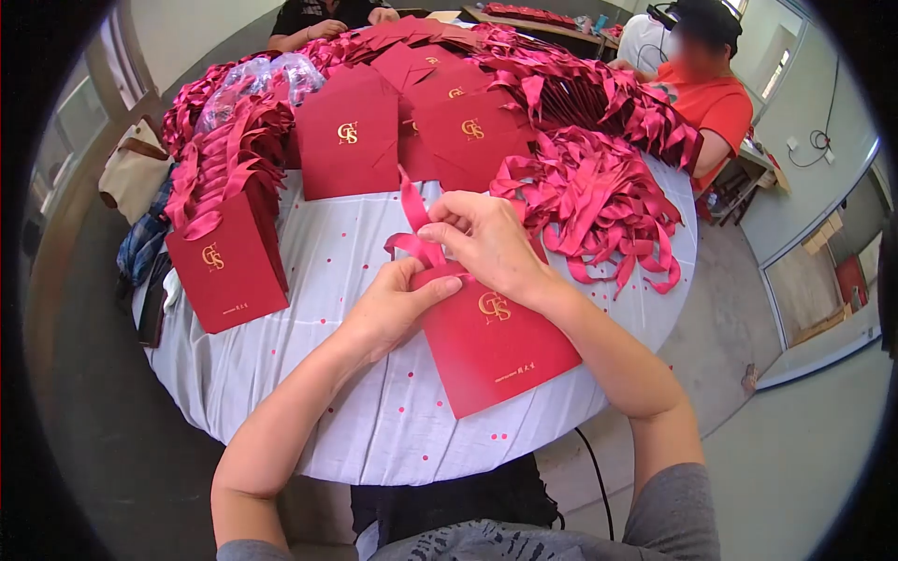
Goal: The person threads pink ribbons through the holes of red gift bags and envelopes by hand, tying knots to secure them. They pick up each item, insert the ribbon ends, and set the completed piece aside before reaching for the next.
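Observation:
A flat red paper bag [496,341] with a gold logo lies on the round table's white dotted cloth [374,411] in front of me. A pink-red ribbon [414,224] runs through the bag's top edge. My left hand [393,304] pinches the ribbon at the bag's upper left corner. My right hand [482,238] grips the same ribbon just above the bag's top, fingers closed on it. A loose ribbon end sticks up behind my right hand.
An upright red bag with ribbons [229,252] stands at the left. Several flat red bags [351,140] and a heap of loose ribbons [599,201] fill the far half. A person in an orange shirt [716,103] sits at the right; another person's hands [323,28] are opposite.

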Available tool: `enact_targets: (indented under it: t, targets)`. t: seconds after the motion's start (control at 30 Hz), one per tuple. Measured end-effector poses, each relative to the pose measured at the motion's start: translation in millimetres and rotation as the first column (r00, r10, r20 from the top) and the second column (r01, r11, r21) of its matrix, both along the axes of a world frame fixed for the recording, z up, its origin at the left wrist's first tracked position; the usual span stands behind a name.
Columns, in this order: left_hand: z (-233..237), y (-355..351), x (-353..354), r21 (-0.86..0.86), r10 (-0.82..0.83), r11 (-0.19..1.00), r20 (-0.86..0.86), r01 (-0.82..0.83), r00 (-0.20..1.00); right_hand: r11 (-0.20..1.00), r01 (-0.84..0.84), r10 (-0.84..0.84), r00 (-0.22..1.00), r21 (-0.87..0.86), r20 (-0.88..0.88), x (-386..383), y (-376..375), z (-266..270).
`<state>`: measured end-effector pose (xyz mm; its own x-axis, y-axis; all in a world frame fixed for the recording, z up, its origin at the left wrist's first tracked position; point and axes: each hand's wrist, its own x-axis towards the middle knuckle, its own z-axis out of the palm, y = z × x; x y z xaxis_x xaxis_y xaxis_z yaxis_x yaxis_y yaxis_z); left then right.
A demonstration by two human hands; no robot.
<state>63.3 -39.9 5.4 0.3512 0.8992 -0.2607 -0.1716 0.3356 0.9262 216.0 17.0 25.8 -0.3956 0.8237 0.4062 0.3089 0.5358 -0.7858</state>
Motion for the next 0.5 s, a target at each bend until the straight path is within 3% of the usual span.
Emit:
enact_targets:
  t: [0.03, 0.2, 0.5]
  targets:
    - [-0.2, -0.3, 0.4, -0.008, -0.003, 1.000, 0.015, 0.004, 1.000, 0.994, -0.012, 0.011, 1.000, 0.106, 0.009, -1.0, 0.9, -2.8]
    - [-6.3, -3.4, 3.7, 0.037, -0.007, 0.999, 0.053, 0.005, 0.999, 0.957, 0.036, -0.054, 0.997, 0.287, 0.053, -4.6, 0.2, -16.0]
    - [-8.7, -3.5, 4.5, 0.031, -0.007, 1.000, 0.069, 0.005, 0.998, 0.942, 0.050, -0.079, 0.994, 0.331, 0.074, -6.3, -0.3, -20.5]
